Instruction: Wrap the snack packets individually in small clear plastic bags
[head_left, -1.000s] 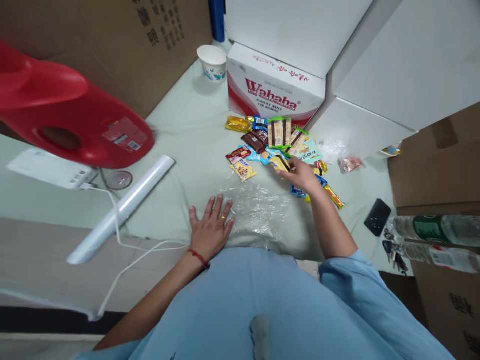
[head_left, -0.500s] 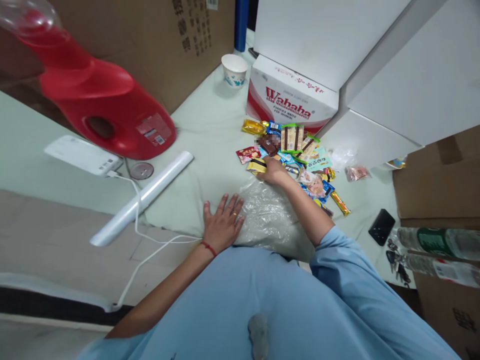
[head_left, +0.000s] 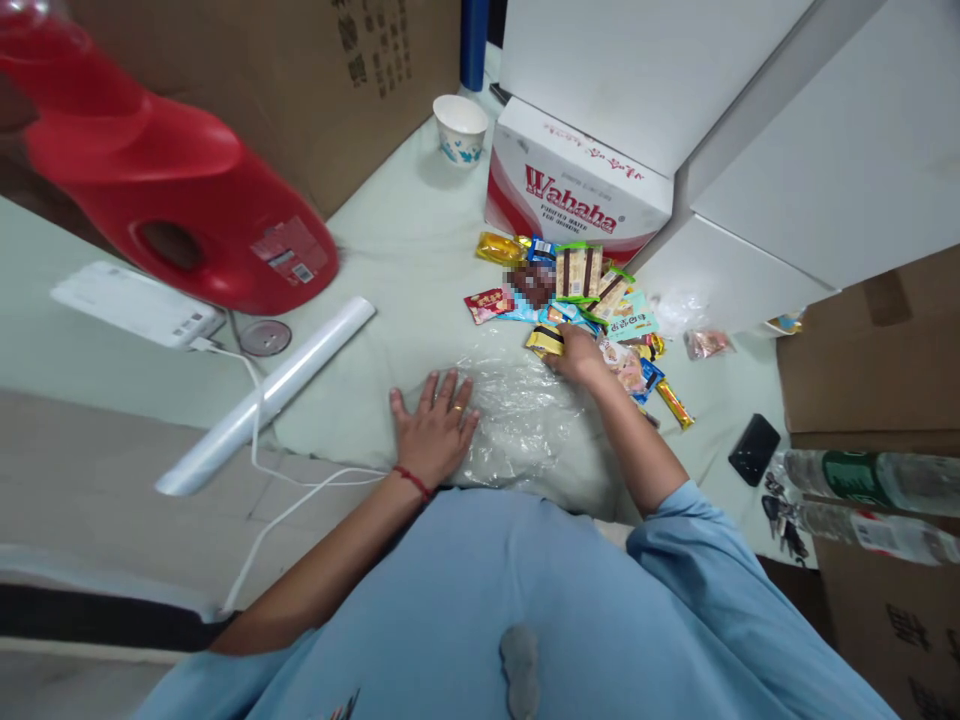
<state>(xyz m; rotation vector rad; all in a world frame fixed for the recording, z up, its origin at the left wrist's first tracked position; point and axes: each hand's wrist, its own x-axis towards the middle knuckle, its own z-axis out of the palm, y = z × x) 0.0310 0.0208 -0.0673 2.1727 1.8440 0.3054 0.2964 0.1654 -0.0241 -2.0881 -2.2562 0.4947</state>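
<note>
My left hand (head_left: 433,428) lies flat with fingers spread, at the left edge of a clear crinkled plastic bag (head_left: 517,415). Fingers bent, my right hand (head_left: 583,356) grips a small yellow snack packet (head_left: 544,340) with a dark stripe. This hand is at the near side of a pile of wrapped snacks. Around it lie a red packet (head_left: 487,305), green-edged wafer packets (head_left: 579,272), a pale green packet (head_left: 632,318) and a gold stick-shaped packet (head_left: 676,404). My right fingertips are partly hidden.
A Wahaha carton (head_left: 574,190) stands behind the snacks, a paper cup (head_left: 460,130) to its left. At left are a red jug (head_left: 187,200), a white power bank (head_left: 139,303) with cable and a plastic film roll (head_left: 266,395). A black case (head_left: 754,450), keys (head_left: 784,525) and bottles (head_left: 904,482) lie right.
My right hand has moved to the right with the yellow packet, away from the red packet. My left hand stays flat by the plastic bag. The camera view has shifted slightly.
</note>
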